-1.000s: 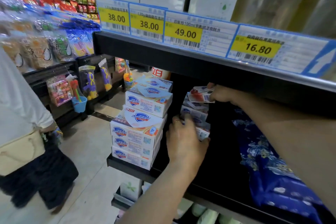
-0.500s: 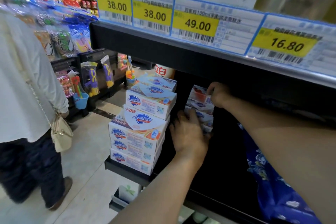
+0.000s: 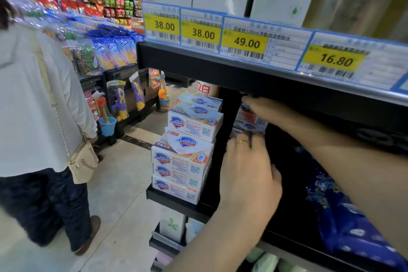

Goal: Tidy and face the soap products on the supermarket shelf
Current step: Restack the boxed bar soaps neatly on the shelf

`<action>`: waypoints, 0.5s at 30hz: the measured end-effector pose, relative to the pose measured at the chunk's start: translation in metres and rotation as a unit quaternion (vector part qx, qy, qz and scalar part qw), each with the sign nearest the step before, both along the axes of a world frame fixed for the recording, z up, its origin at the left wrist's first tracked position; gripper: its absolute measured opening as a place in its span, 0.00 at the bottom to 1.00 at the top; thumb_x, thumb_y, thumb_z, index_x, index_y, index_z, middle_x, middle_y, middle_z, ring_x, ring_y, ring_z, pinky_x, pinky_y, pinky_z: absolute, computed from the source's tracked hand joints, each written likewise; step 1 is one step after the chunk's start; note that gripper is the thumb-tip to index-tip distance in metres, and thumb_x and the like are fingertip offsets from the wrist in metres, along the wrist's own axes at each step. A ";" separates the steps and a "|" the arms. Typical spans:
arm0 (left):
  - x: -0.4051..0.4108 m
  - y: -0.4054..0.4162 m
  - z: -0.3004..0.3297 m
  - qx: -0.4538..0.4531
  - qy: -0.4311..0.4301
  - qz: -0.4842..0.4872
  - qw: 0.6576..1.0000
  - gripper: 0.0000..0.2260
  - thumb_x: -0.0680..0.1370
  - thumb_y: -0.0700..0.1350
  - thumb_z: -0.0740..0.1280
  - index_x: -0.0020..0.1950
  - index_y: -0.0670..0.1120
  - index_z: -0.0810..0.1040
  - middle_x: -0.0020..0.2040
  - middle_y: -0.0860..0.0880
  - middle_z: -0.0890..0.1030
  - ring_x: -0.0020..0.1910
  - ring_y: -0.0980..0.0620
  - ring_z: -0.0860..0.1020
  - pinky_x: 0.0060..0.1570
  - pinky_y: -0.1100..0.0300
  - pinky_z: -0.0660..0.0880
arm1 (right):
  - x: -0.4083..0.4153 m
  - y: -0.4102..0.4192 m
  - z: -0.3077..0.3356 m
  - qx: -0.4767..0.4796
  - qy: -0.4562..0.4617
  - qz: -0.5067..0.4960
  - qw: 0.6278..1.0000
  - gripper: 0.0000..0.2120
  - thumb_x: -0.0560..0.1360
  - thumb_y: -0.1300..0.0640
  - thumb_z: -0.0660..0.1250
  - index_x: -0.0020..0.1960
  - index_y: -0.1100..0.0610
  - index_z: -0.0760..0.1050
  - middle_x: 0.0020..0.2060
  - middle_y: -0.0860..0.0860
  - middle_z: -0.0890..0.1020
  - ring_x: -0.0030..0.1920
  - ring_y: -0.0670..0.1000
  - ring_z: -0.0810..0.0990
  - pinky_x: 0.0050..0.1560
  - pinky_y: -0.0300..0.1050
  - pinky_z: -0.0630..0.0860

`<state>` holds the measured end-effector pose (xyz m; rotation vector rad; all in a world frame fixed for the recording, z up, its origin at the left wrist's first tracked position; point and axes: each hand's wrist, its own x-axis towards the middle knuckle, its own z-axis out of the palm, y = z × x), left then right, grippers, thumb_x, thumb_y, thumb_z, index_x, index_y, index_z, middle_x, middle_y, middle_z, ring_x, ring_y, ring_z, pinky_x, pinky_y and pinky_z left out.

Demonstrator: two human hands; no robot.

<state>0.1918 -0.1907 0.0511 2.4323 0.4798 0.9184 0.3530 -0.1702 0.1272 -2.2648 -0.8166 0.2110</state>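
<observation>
A stack of white and orange Safeguard soap boxes (image 3: 187,152) stands at the left end of the black shelf (image 3: 176,202), logos facing out. Behind and right of it, deeper under the upper shelf, sits a smaller stack of soap boxes (image 3: 250,122), mostly hidden by my hands. My right hand (image 3: 262,109) reaches in under the upper shelf, and its fingers curl over the top soap box of that inner stack. My left hand (image 3: 249,174), a ring on one finger, is lower. Its fingertips touch the front of the inner stack with the thumb spread apart.
The upper shelf edge (image 3: 220,68) carries yellow price tags (image 3: 242,42) just above my right hand. A blue patterned pack (image 3: 344,223) lies on the shelf at the right. A person in a white top (image 3: 33,106) with a cream bag stands in the aisle at the left.
My right hand has pushed the top box deeper onto the inner stack. My left hand has drawn back slightly. The person in the aisle has stepped closer to the shelf.
</observation>
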 end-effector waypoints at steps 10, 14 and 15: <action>-0.056 0.068 0.038 0.023 -0.025 0.193 0.981 0.27 0.73 0.63 0.73 0.67 0.51 0.77 0.67 0.44 0.76 0.65 0.39 0.71 0.61 0.42 0.71 | -0.036 0.011 0.011 0.014 0.043 0.164 0.985 0.06 0.80 0.55 0.71 0.56 0.51 0.79 0.55 0.47 0.82 0.57 0.49 0.81 0.56 0.37 0.75; -0.048 0.092 0.039 0.005 0.044 0.192 0.980 0.37 0.71 0.70 0.71 0.75 0.53 0.70 0.77 0.43 0.66 0.74 0.38 0.65 0.67 0.42 0.68 | -0.044 0.016 0.016 0.017 0.022 0.167 0.986 0.09 0.80 0.57 0.71 0.59 0.57 0.79 0.62 0.55 0.81 0.63 0.52 0.79 0.52 0.28 0.72; -0.046 0.095 0.038 0.002 0.054 0.189 0.980 0.38 0.71 0.70 0.71 0.75 0.53 0.69 0.77 0.43 0.66 0.74 0.38 0.66 0.67 0.42 0.69 | -0.045 0.017 0.017 0.010 0.017 0.168 0.986 0.10 0.80 0.57 0.71 0.60 0.58 0.79 0.61 0.56 0.81 0.60 0.51 0.80 0.47 0.25 0.71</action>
